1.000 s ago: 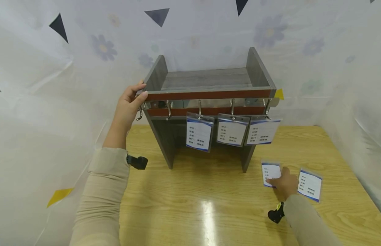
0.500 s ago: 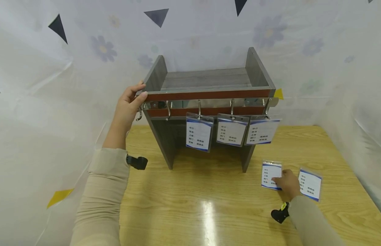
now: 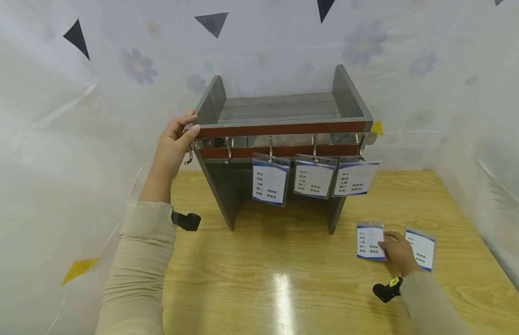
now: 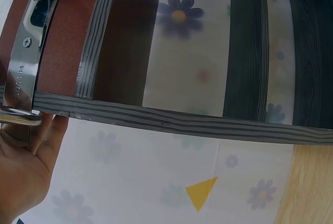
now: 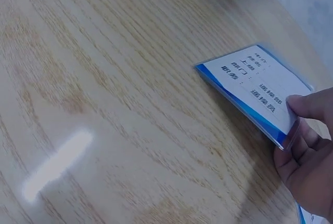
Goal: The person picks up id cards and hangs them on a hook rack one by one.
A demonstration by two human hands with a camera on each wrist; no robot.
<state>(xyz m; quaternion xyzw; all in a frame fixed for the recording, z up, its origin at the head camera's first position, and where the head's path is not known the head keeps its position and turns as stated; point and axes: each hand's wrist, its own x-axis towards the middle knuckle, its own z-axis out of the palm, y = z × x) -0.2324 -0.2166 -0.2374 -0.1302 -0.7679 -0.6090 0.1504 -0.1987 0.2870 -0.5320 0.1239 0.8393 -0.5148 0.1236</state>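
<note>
My left hand [image 3: 169, 144] grips the front left corner of a grey wooden shelf [image 3: 280, 107], thumb at the front. In the left wrist view its fingers reach behind the shelf's side board [image 4: 156, 121]. My right hand [image 3: 399, 251] pinches the right edge of a clear-sleeved ID badge [image 3: 369, 242], white with blue bands. The right wrist view has the thumb on top of that badge, fingers curled beneath, and its near edge raised over the table. Another ID badge [image 3: 422, 251] lies on the table, partly behind my right hand.
A metal rail [image 3: 301, 140] with several hooks runs across the shelf's red-brown front. Three badges hang there: one at the middle hook [image 3: 269, 183], two farther right. The two leftmost hooks [image 3: 228, 151] bear nothing. The wooden table [image 3: 242, 279] meets patterned wall sheeting [image 3: 263, 42].
My right hand has slid from over the badge to its right edge and now pinches it; the badge has shifted slightly. My left hand stays on the shelf corner.
</note>
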